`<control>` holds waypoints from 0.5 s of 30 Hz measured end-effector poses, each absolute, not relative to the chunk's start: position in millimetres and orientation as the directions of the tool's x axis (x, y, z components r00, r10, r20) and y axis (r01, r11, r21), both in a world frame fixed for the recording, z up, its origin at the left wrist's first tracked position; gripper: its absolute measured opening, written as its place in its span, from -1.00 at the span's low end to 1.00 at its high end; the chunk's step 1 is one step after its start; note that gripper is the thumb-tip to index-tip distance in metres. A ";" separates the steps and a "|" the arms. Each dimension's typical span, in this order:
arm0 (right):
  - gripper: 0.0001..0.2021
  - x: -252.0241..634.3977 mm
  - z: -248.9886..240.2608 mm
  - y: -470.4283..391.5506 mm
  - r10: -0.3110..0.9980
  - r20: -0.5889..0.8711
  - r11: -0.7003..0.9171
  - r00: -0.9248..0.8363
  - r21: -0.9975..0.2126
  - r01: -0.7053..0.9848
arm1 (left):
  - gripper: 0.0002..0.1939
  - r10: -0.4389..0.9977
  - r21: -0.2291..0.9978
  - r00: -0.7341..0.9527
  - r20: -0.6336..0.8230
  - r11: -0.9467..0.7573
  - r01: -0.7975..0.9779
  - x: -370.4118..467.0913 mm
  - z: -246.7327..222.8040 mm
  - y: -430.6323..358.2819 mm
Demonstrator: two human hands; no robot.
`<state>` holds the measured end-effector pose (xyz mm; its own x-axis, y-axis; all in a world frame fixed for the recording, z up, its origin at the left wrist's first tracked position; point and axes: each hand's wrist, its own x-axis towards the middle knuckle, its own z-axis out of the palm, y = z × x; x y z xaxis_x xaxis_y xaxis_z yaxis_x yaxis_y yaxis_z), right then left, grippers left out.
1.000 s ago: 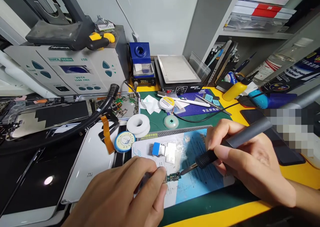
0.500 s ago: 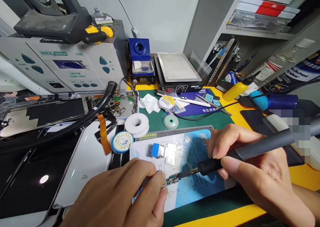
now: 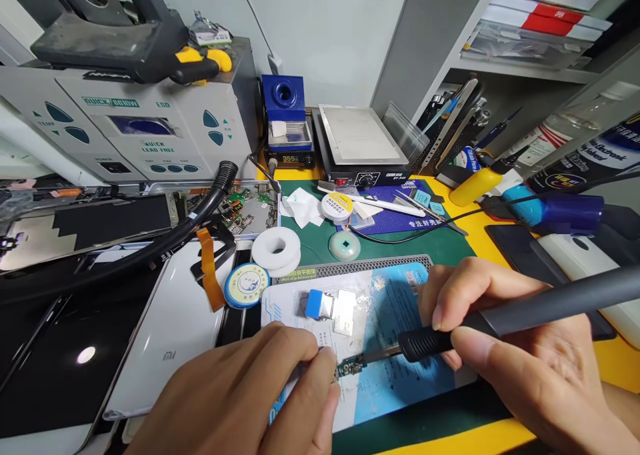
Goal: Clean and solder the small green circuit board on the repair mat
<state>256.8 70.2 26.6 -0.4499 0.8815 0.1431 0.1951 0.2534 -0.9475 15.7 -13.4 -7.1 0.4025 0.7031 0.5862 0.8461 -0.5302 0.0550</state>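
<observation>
My left hand (image 3: 260,388) is closed on a small green circuit board (image 3: 351,366), with its fingertips over the board's left end and much of the board hidden beneath them. In my right hand (image 3: 520,348) is a black soldering iron (image 3: 433,343), gripped like a pen. Its metal tip meets the board's right end, or nearly so; I cannot tell if they touch. Both lie over a white and blue printed card (image 3: 400,375). A metal clip with a blue end (image 3: 325,306) rests on the card above the board.
Left stand a hot air station (image 3: 160,128), a black hose (image 3: 200,211) and a white phone back (image 3: 170,335). Behind the card are a white tape roll (image 3: 289,261), a solder spool (image 3: 249,285) and a green round pad (image 3: 345,246). A heating plate (image 3: 360,135) stands further back.
The whole view has shifted slightly, so things sit a little further right. Both hands keep their hold, and the iron's tip stays at the board's right end.
</observation>
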 end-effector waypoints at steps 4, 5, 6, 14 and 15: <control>-0.86 255.4 28.0 69.3 0.883 0.150 0.266 -0.446 -0.941 0.211 | -0.82 0.726 0.074 0.400 0.559 -0.524 0.848 15.4 -7.6 -15.7; -0.87 255.5 28.8 69.1 0.883 0.149 0.267 -0.445 -0.939 0.216 | -0.81 0.732 0.084 0.399 0.553 -0.525 0.847 15.2 -7.7 -16.4; -0.88 255.4 29.5 69.0 0.887 0.148 0.263 -0.438 -0.940 0.216 | -0.80 0.739 0.094 0.399 0.543 -0.526 0.846 15.0 -7.7 -17.0; -0.92 244.2 28.8 63.5 0.943 0.138 0.206 -0.303 -0.957 0.205 | -0.81 0.749 0.091 0.422 0.511 -0.536 0.839 13.6 -6.7 -17.6; -0.92 244.0 28.4 63.2 0.947 0.133 0.198 -0.293 -0.958 0.207 | -0.82 0.745 0.087 0.426 0.513 -0.539 0.838 13.2 -6.5 -17.6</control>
